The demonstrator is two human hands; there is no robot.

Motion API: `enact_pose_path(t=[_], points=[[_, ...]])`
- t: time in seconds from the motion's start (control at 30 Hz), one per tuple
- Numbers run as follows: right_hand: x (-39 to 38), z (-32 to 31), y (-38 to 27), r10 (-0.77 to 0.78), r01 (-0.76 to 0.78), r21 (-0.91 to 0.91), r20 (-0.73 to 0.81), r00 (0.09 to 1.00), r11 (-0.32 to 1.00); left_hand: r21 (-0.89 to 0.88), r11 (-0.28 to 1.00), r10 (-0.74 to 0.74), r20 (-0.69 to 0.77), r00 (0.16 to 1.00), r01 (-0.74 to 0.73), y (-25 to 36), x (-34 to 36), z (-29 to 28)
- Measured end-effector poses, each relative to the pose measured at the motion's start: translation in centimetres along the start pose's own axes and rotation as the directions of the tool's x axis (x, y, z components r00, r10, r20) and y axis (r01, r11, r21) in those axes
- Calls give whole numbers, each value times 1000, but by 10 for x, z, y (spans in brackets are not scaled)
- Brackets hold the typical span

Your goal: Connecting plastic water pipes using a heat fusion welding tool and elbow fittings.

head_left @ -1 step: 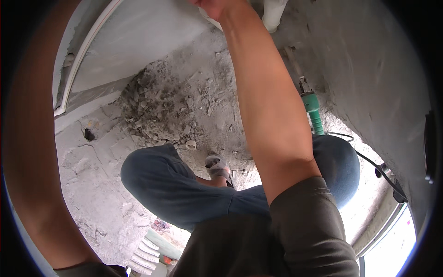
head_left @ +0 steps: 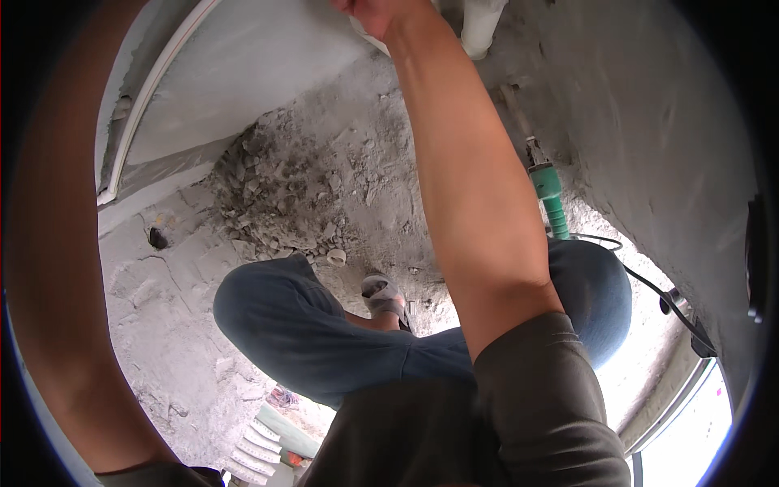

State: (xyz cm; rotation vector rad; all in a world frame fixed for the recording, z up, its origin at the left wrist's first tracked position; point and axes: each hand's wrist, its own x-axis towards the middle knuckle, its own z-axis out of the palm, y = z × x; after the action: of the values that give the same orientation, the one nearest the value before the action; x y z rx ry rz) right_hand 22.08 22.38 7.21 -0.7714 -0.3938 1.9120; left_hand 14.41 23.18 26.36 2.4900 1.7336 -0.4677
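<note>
My right hand (head_left: 372, 15) reaches up to the top edge of the head view, where only its wrist side shows. Its fingers are cut off, so what it holds, if anything, is hidden. Close by that wrist are a white rounded piece (head_left: 370, 36), partly covered, and a white plastic pipe (head_left: 480, 31) just to the right. My left forearm (head_left: 57, 243) runs up along the left rim, and the left hand lies beyond the picture. A white pipe with a red line (head_left: 146, 91), set in a wall channel, is the nearest thing to that arm.
Broken rubble (head_left: 284, 195) is heaped on the rough floor before my bent knees. A green power tool (head_left: 550, 195) with a black cable (head_left: 661, 290) lies right of my forearm, beside the grey wall (head_left: 649, 138). A dark hole (head_left: 157, 237) opens in the floor at left.
</note>
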Motion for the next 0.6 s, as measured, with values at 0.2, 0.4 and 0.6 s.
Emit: enact_pose_path(t=[0.2,0.4,0.6], points=[[-3,4,6,-32,31,-42,-23,999,999,15,996,-91,73,993,91,-4,4,5],[-4,4,2,-16,13,-47,-51,999,999,35,994,-109,90,990,107,1,7,4],[-8,6,-1,1,-7,-81,-69,998,997,1,996,-87,106,991,87,0,6,2]])
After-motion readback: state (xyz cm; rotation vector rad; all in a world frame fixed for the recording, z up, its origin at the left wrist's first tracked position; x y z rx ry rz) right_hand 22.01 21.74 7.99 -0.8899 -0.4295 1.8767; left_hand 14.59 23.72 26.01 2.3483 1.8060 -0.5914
